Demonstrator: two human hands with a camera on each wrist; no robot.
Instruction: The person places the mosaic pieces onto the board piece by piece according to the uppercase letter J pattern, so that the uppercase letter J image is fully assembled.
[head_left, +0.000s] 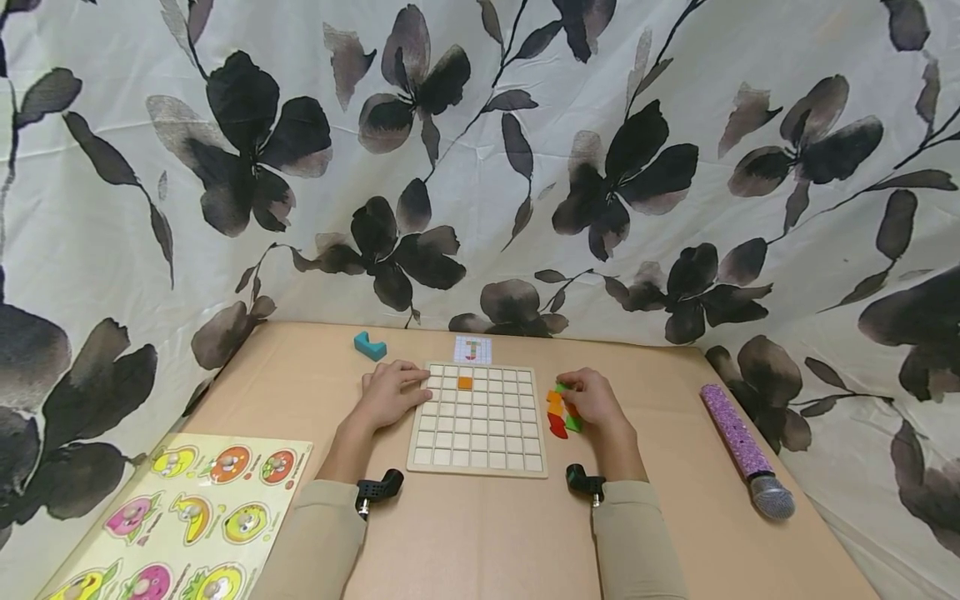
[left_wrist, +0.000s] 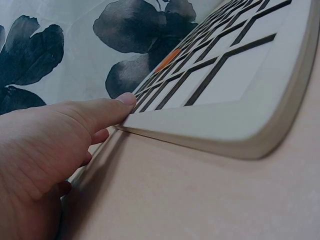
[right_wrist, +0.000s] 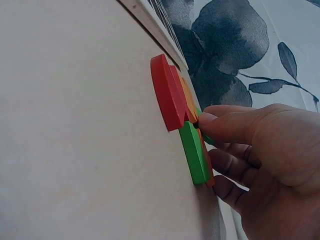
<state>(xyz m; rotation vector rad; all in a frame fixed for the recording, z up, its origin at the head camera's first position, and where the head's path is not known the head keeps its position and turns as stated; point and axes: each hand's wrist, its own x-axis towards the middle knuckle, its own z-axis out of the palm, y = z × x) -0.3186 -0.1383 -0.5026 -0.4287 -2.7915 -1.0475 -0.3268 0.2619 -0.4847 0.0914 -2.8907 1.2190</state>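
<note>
A white grid board [head_left: 477,476] lies flat on the table, with one orange square block [head_left: 465,383] in its upper part. My left hand [head_left: 392,393] rests at the board's left edge; in the left wrist view the thumb [left_wrist: 126,99] lies straight on the rim, other fingers beside the edge. Right of the board, my right hand [head_left: 592,398] reaches over a cluster of coloured blocks, its thumb and fingertips pinching a green block [head_left: 561,388] at the far end. Nearer lie orange blocks [head_left: 554,402], a red curved block [right_wrist: 167,95] and another green block [right_wrist: 194,152].
A small pattern card [head_left: 472,350] lies behind the board, a teal block [head_left: 370,346] at its back left. A fruit-picture board [head_left: 217,492] covers the front left. At the right lies a glittery purple microphone [head_left: 738,437]. Floral cloth [head_left: 510,167] hangs behind the table.
</note>
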